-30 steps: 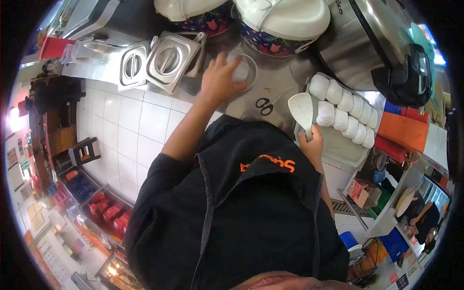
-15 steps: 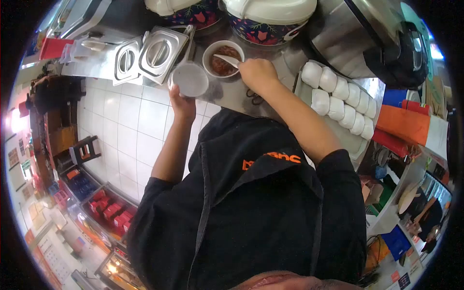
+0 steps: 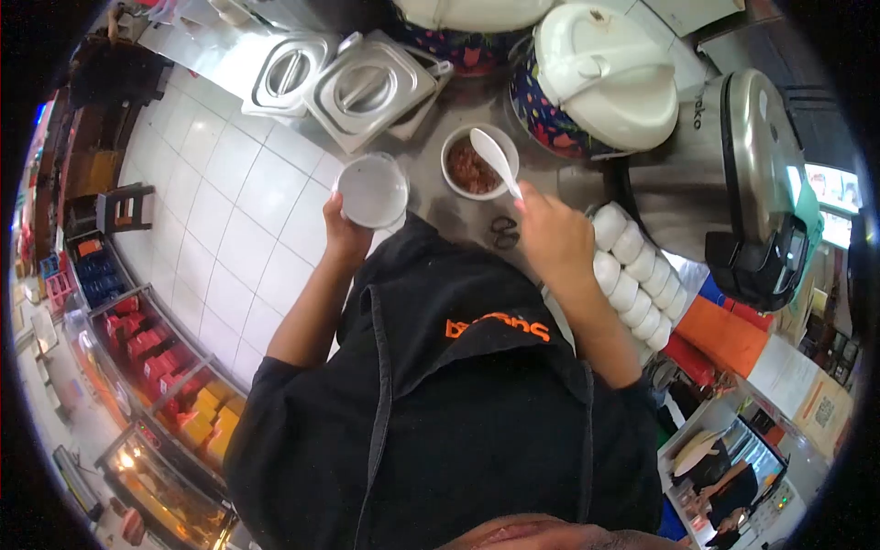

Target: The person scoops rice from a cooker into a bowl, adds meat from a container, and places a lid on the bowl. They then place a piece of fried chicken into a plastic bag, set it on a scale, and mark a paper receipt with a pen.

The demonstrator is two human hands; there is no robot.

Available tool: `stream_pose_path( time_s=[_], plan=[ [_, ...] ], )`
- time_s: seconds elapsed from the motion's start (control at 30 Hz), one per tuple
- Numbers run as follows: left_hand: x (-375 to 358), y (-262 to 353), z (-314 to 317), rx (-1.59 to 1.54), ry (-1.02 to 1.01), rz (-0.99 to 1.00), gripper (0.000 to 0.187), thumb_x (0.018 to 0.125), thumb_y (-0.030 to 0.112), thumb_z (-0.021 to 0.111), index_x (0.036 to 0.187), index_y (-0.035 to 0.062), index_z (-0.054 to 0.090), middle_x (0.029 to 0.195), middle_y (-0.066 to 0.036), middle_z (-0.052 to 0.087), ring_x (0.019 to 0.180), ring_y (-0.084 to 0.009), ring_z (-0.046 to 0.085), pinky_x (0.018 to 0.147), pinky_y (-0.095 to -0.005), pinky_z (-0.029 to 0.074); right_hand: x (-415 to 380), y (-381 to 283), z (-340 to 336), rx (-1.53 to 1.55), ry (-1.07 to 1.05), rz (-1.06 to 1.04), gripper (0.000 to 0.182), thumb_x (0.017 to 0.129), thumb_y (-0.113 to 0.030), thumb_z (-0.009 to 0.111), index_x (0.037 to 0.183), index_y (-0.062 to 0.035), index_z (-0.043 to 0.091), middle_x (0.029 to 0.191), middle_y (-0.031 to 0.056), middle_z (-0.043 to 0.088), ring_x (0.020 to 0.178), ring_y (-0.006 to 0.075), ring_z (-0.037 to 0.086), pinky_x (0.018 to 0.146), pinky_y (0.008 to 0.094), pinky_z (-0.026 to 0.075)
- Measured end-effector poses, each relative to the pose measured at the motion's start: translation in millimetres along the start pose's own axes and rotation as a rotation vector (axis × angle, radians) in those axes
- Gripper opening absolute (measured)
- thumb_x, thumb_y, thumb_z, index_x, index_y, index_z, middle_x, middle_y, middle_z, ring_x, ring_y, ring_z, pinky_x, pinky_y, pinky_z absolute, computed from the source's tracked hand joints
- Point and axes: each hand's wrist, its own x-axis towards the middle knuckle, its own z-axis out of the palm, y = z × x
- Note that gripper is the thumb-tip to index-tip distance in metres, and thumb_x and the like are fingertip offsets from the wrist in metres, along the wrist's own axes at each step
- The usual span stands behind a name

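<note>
I find both hands occupied. The left hand [image 3: 344, 225] has its fingers and thumb on the side of a round translucent lid [image 3: 373, 190], held in front of the bench's near edge, left of the bowl. The right hand [image 3: 557, 238] is closed on the handle of a white spoon [image 3: 493, 154], the head of which is over the bowl; I cannot tell whether it touches the contents.

The white bowl [image 3: 481, 196] rests on the steel bench [image 3: 431, 197], set back from the near edge, and contains a reddish-brown food [image 3: 469, 174]. I note dark-handled scissors [image 3: 504, 233] on the bench, between the bowl and the near edge. Their blades I cannot make out.

To the left of the bowl, I record overlapping steel pan lids [image 3: 362, 87] reaching the near edge. Behind the bowl and to its right stands a patterned pot with a cream cover [image 3: 605, 78]; a second such pot [image 3: 477, 14] is partly cut off at the top of the view. Further right is a large steel cooker [image 3: 685, 165] with a black handle. White rounded parcels [image 3: 628, 289] lie in two rows at the right, partly hidden by the right forearm.

Beyond the bench's near edge, at left, I see white floor tiles [image 3: 234, 192] and a dark stool [image 3: 126, 209].
</note>
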Motion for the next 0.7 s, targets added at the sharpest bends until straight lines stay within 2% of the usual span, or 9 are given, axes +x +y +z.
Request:
stream_pose_path(
  time_s=[0.13, 0.27, 0.33, 0.4, 0.43, 0.5, 0.6, 0.67, 0.7],
  plan=[
    [2.2, 8.4, 8.3, -0.102, 0.069, -0.120, 0.074, 0.083, 0.058, 0.043, 0.137, 0.0082, 0.042, 0.132, -0.014, 0.051, 0.120, -0.0318, 0.050, 0.098, -0.0477, 0.041, 35.0, 5.9, -8.6, 0.296, 0.244, 0.125, 0.026, 0.091, -0.023, 0.057, 0.107, -0.0035, 0.060, 0.079, 0.0176, 0.067, 0.068, 0.0358, 0.065, 0.064, 0.0449, 0.050],
    [4.0, 23.5, 17.9, -0.167, -0.102, -0.160, 0.074, 0.083, 0.060, 0.041, 0.138, 0.0110, 0.042, 0.134, -0.012, 0.050, 0.121, -0.0331, 0.049, 0.097, -0.0527, 0.039, 122.9, 12.4, -19.7, 0.769, 0.281, 0.265, 0.023, 0.091, -0.016, 0.052, 0.107, -0.0008, 0.057, 0.077, 0.0168, 0.067, 0.071, 0.0346, 0.065, 0.070, 0.0397, 0.050],
    [2.8, 27.3, 16.3, -0.158, -0.211, -0.179, 0.089, 0.078, 0.075, 0.040, 0.143, 0.0147, 0.035, 0.141, -0.011, 0.044, 0.127, -0.0336, 0.043, 0.104, -0.0527, 0.032, 171.5, 9.9, -18.4, 0.862, 0.323, 0.256, 0.027, 0.090, -0.017, 0.053, 0.111, 0.0004, 0.057, 0.079, 0.0177, 0.067, 0.075, 0.0317, 0.065, 0.071, 0.0394, 0.050],
    [3.2, 27.5, 16.5, -0.218, -0.283, -0.232, 0.099, 0.074, 0.084, 0.039, 0.146, 0.0163, 0.031, 0.145, -0.010, 0.040, 0.131, -0.0339, 0.040, 0.107, -0.0527, 0.029, 222.2, 15.5, -3.8, 0.674, 0.470, 0.103, 0.032, 0.089, -0.018, 0.055, 0.115, 0.0009, 0.057, 0.087, 0.0185, 0.067, 0.080, 0.0279, 0.066, 0.074, 0.0375, 0.051],
    [6.2, 24.5, 16.0, -0.137, -0.303, -0.228, 0.110, 0.067, 0.092, 0.035, 0.148, 0.0174, 0.027, 0.148, -0.010, 0.036, 0.134, -0.0335, 0.037, 0.108, -0.0541, 0.025, 221.2, 8.1, -10.9, 0.523, 0.652, -0.005, 0.034, 0.089, -0.020, 0.057, 0.116, 0.0007, 0.057, 0.092, 0.0186, 0.066, 0.083, 0.0271, 0.065, 0.076, 0.0377, 0.051],
    [8.3, 22.0, 19.7, -0.110, -0.368, -0.229, 0.109, 0.068, 0.092, 0.034, 0.147, 0.0175, 0.027, 0.147, -0.011, 0.036, 0.134, -0.0343, 0.037, 0.108, -0.0553, 0.026, 216.8, -1.0, -30.9, 0.196, 0.990, -0.216, 0.038, 0.088, -0.022, 0.061, 0.118, 0.0003, 0.058, 0.100, 0.0187, 0.065, 0.090, 0.0256, 0.064, 0.081, 0.0380, 0.051],
    [12.3, 24.3, 40.1, -0.130, -0.563, -0.273, 0.105, 0.072, 0.090, 0.032, 0.147, 0.0155, 0.029, 0.146, -0.013, 0.038, 0.134, -0.0344, 0.036, 0.108, -0.0543, 0.026, 129.6, -16.2, -48.5, 0.891, 0.273, 0.044, 0.041, 0.087, -0.026, 0.064, 0.119, -0.0010, 0.058, 0.111, 0.0184, 0.062, 0.099, 0.0278, 0.061, 0.087, 0.0363, 0.049],
    [12.2, 22.5, 66.5, -0.152, -0.583, -0.310, 0.103, 0.075, 0.088, 0.030, 0.146, 0.0130, 0.031, 0.145, -0.014, 0.039, 0.135, -0.0337, 0.035, 0.109, -0.0522, 0.026, 83.1, -1.4, -11.2, 0.780, 0.102, -0.027, 0.050, 0.088, -0.028, 0.066, 0.128, -0.0036, 0.051, 0.111, 0.0148, 0.061, 0.098, 0.0274, 0.061, 0.083, 0.0350, 0.051],
    [9.3, 17.1, 84.8, -0.150, -0.522, -0.328, 0.102, 0.076, 0.087, 0.029, 0.145, 0.0116, 0.032, 0.144, -0.014, 0.040, 0.135, -0.0332, 0.035, 0.109, -0.0508, 0.026, 58.2, -0.7, 1.9, 1.023, 0.038, 0.085, 0.047, 0.089, -0.026, 0.064, 0.129, -0.0056, 0.050, 0.110, 0.0120, 0.062, 0.093, 0.0236, 0.062, 0.078, 0.0331, 0.051]
  ],
)
